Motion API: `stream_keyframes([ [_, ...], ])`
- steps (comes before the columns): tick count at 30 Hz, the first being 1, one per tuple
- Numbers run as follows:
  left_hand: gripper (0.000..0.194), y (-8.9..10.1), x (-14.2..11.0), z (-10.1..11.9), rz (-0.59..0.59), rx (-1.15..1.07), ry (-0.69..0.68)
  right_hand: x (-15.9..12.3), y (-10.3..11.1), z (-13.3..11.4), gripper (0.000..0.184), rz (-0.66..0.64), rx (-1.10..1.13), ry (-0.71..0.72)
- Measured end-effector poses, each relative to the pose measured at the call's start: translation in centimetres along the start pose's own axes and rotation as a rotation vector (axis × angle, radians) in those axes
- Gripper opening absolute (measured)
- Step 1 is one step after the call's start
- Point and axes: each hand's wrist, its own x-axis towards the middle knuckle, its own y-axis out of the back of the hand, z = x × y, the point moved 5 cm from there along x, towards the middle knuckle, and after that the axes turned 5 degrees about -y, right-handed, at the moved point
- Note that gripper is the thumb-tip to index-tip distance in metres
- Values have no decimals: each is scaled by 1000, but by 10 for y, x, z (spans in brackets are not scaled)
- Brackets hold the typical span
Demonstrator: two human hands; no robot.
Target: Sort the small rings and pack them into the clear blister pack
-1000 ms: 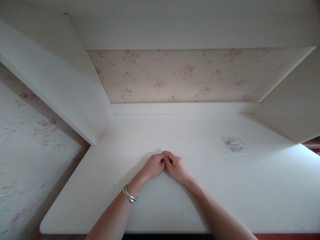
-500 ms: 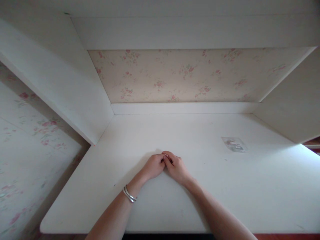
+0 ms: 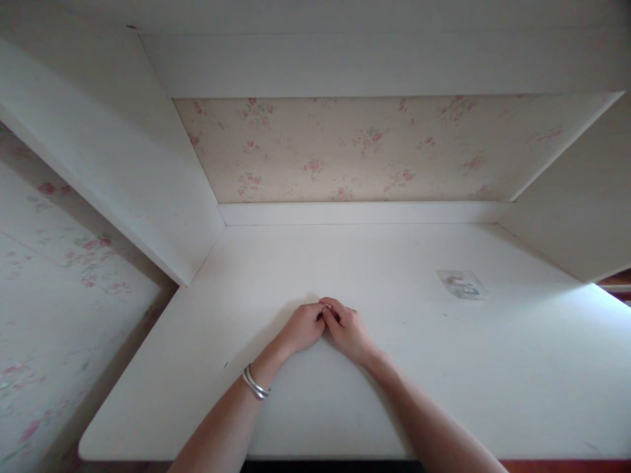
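Observation:
My left hand (image 3: 306,327) and my right hand (image 3: 348,333) rest together on the white desk (image 3: 305,263), near its middle. Both are closed, with curled fingers meeting and thumbs touching. Whatever lies inside them, if anything, is hidden. A silver double bangle (image 3: 256,383) circles my left wrist. Off to the right of my hands, apart from them, a small clear plastic bag (image 3: 462,285) lies flat with greyish contents too faint to name.
White side panels (image 3: 148,171) and a right panel (image 3: 576,197) enclose the desk, with an overhead shelf (image 3: 384,62) above. Floral wallpaper (image 3: 315,148) covers the back. A tiny dark mark (image 3: 226,364) shows left of my bangle.

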Motion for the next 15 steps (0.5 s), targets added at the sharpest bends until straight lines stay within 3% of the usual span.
stream_keyframes([
  [15,31,0,0,1,-1,-1,1,-1,1,-2,25,-9,-2,-10],
])
